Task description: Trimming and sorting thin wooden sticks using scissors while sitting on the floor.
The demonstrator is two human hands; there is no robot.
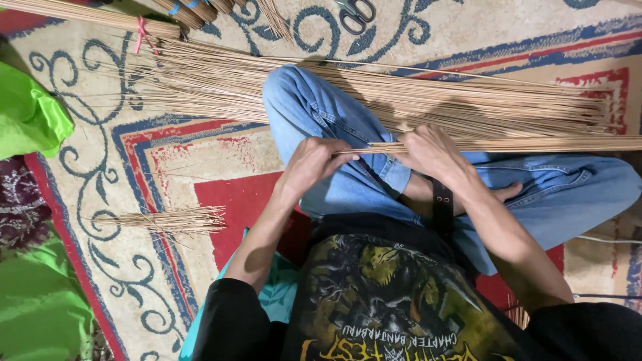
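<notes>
I sit cross-legged in blue jeans on a patterned rug. A thin bundle of long tan sticks (528, 144) lies across my lap and reaches to the right. My right hand (431, 152) is wrapped around that bundle. My left hand (315, 162) pinches the bundle's tapered left end between its fingertips. Behind my knees a large loose pile of the same sticks (374, 93) is spread over the rug.
A small heap of short stick pieces (175, 220) lies on the rug to my left. Tied stick bundles (100, 19) lie at the top left, one with a pink tie. Scissors (356, 13) rest at the top centre. Green cloth (27, 113) sits at the left edge.
</notes>
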